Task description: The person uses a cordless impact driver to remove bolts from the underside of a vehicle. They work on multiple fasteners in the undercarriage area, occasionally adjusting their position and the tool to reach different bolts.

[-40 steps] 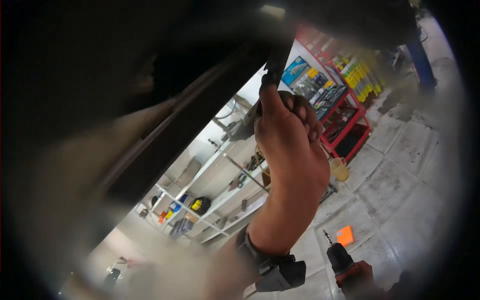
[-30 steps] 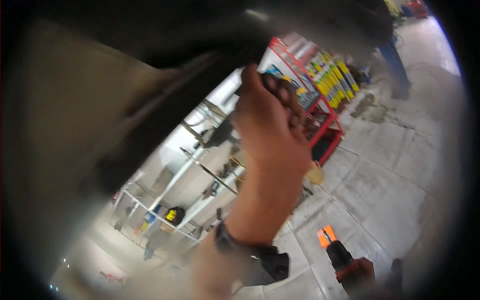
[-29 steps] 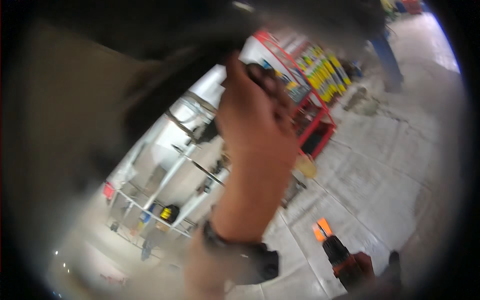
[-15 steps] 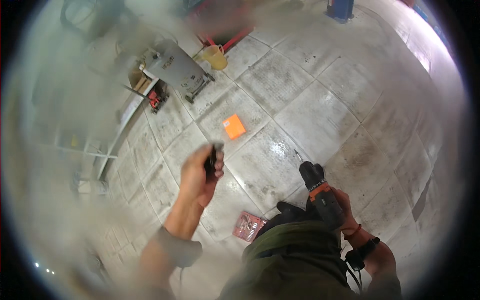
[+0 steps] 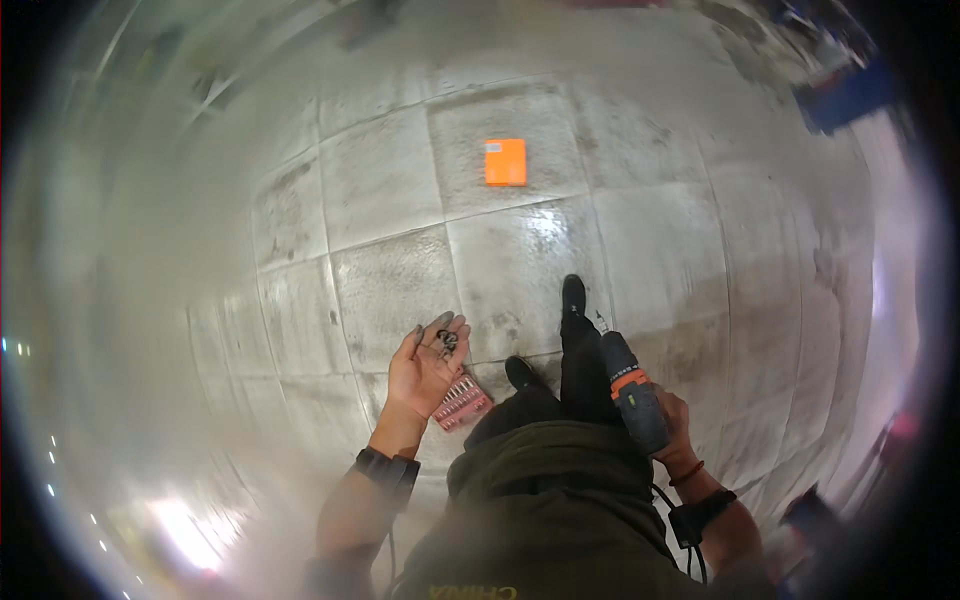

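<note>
My left hand (image 5: 425, 375) is turned palm up, its fingers loosely stretched. Several small dark metal pieces (image 5: 447, 343), possibly screws, lie at the base of its fingers; they are too small to tell exactly. In my right hand (image 5: 676, 428) is a black and orange cordless drill (image 5: 632, 390), gripped by its handle. A thin metal bit (image 5: 600, 322) sticks out of the chuck, pointing away from me. Partly behind my left hand, a red case (image 5: 462, 404) lies open on the floor with rows of bits or sockets in it.
An orange box (image 5: 506, 163) lies on the grey tiled floor (image 5: 390, 280) ahead of me. My feet in black shoes (image 5: 573, 294) stand between my hands, one ahead of the other. A blue object (image 5: 850, 97) stands at the far right, blurred.
My left hand has turned from a closed grip to palm up, showing the small pieces. My view has swung, and the grey wheeled tank and yellow jug are gone from it. The drill stays gripped.
</note>
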The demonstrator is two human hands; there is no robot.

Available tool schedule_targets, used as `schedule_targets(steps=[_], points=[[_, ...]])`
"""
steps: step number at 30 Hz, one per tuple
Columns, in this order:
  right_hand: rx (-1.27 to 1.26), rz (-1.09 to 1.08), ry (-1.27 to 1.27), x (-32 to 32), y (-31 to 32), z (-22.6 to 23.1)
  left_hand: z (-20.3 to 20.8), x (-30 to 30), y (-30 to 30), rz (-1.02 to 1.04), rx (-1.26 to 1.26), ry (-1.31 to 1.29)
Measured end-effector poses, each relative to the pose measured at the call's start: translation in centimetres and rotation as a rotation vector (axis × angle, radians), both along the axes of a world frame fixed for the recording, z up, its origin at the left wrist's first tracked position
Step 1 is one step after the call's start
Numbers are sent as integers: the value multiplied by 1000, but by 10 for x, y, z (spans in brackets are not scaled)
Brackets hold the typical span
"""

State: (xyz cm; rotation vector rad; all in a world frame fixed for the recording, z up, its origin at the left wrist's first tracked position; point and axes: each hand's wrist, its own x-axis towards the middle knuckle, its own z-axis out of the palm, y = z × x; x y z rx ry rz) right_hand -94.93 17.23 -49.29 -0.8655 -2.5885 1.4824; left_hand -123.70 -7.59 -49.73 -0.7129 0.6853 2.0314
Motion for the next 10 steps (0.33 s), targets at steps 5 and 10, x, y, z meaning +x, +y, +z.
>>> schedule_targets(steps=[5,10], points=[[221,368,12,-79,45,10,-1,6,13,118,79,24],[475,658,-257,-136,66,14,-10,9,11,154,150,149]])
